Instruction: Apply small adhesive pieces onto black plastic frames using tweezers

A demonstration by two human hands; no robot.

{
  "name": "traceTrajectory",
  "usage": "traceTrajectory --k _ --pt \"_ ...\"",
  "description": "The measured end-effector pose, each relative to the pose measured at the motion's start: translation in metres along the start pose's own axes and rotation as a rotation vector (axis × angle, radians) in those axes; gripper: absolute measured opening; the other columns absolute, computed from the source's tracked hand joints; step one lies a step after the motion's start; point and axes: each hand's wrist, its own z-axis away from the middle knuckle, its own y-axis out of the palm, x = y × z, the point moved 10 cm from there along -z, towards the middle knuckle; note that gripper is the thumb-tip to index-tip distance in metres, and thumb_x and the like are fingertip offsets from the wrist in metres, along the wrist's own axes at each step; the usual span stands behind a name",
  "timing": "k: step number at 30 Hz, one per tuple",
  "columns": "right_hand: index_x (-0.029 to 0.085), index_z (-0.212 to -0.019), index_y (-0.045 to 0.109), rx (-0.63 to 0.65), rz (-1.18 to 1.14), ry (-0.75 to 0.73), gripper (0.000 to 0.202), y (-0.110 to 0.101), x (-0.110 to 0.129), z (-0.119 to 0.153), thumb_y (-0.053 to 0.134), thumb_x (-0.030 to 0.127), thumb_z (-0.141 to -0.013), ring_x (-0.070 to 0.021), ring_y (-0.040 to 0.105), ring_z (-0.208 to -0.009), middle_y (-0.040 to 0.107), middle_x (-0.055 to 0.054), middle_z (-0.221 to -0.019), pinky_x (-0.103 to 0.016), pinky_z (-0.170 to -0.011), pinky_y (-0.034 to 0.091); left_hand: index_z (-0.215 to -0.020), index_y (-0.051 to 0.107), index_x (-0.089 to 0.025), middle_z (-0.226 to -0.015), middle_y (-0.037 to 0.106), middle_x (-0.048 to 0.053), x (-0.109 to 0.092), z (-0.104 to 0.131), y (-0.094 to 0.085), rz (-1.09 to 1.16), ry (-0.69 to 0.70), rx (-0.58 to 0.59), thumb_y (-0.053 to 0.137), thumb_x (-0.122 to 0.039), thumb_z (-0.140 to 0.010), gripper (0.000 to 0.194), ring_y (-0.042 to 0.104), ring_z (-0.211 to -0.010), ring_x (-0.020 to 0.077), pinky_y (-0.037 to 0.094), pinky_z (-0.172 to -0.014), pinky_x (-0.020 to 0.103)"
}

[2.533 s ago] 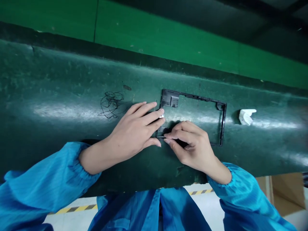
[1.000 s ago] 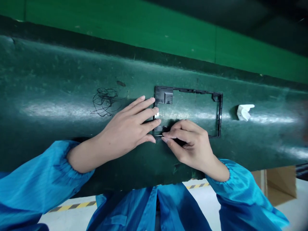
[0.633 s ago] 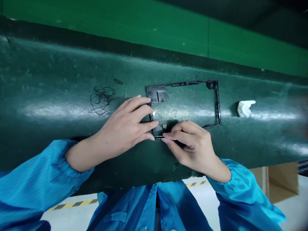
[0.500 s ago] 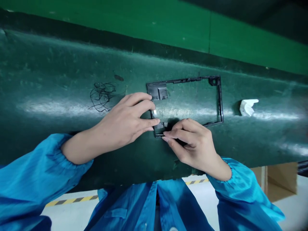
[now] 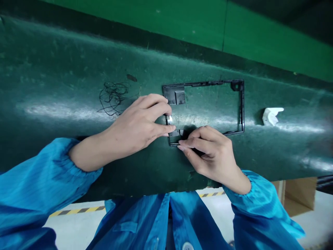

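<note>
A thin black rectangular plastic frame [image 5: 242, 107] lies on the green work surface [image 5: 145, 177] in front of me. My left hand [image 5: 140, 123] grips the frame's left side, with fingers and thumb on either side of a small silvery piece [image 5: 170, 118]. With thumb and index finger, my right hand [image 5: 210, 151] pinches the frame's near edge close to its lower left corner. Whether a small part sits between those fingertips is hidden. A black flat section with a raised block [image 5: 179, 96] fills the frame's upper left corner.
A loose tangle of thin black thread or wire [image 5: 112, 99] lies left of the frame. To the right stands a small white plastic piece [image 5: 271, 116]. A green raised panel [image 5: 182, 24] runs along the back. Below the surface at right is a cardboard box [image 5: 299, 196].
The frame and the things on the surface appear slightly shifted in view, the frame a little right and up. Both hands keep their hold at nearly the same spots.
</note>
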Motion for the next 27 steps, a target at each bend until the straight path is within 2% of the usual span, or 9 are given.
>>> traceTrajectory --k 7,12,16,24,27 --pt "0.018 -0.094 0.079 -0.070 0.060 0.033 0.006 0.0021 0.0043 0.0010 0.075 0.015 -0.090 -0.0170 0.062 -0.079 0.070 -0.005 -0.087 -0.034 -0.070 0.050 -0.111 0.079 -0.025 -0.126 0.061 0.008 -0.0020 -0.0001 0.0005 0.029 -0.082 -0.026 0.049 -0.024 -0.110 0.030 0.053 -0.135 0.0320 0.055 -0.106 0.053" --pt "0.019 -0.092 0.078 -0.099 0.071 0.058 0.004 0.0037 0.0037 0.0029 0.074 0.017 -0.091 -0.0171 0.062 -0.078 0.069 -0.004 -0.086 -0.035 -0.071 0.050 -0.112 0.080 -0.023 -0.123 0.062 0.009 -0.0055 -0.0009 -0.0014 -0.001 -0.055 -0.024 0.050 -0.024 -0.110 0.029 0.054 -0.135 0.0322 0.058 -0.105 0.051" --pt "0.020 -0.091 0.076 -0.117 0.101 0.054 0.005 0.0047 0.0029 0.0037 0.072 0.019 -0.094 -0.0169 0.061 -0.078 0.070 -0.004 -0.086 -0.035 -0.071 0.050 -0.112 0.082 -0.021 -0.124 0.064 0.014 -0.0078 -0.0007 -0.0031 -0.016 0.000 -0.026 0.055 -0.023 -0.107 0.028 0.055 -0.133 0.0378 0.059 -0.100 0.052" --pt "0.021 -0.095 0.078 -0.075 -0.025 0.083 0.004 -0.0001 -0.0053 0.0027 0.075 0.023 -0.094 -0.0170 0.064 -0.081 0.071 -0.004 -0.088 -0.034 -0.073 0.052 -0.112 0.082 -0.024 -0.128 0.064 0.013 -0.0018 -0.0015 0.0012 0.005 -0.045 0.017 0.048 -0.026 -0.110 0.034 0.054 -0.133 0.0346 0.057 -0.103 0.051" --pt "0.019 -0.097 0.078 -0.065 0.008 0.066 0.006 -0.0012 -0.0025 0.0013 0.075 0.023 -0.094 -0.0180 0.065 -0.082 0.071 -0.005 -0.089 -0.035 -0.073 0.052 -0.108 0.082 -0.024 -0.124 0.064 0.012 -0.0011 -0.0022 0.0003 0.022 -0.054 0.001 0.048 -0.027 -0.110 0.034 0.055 -0.132 0.0345 0.057 -0.103 0.053"
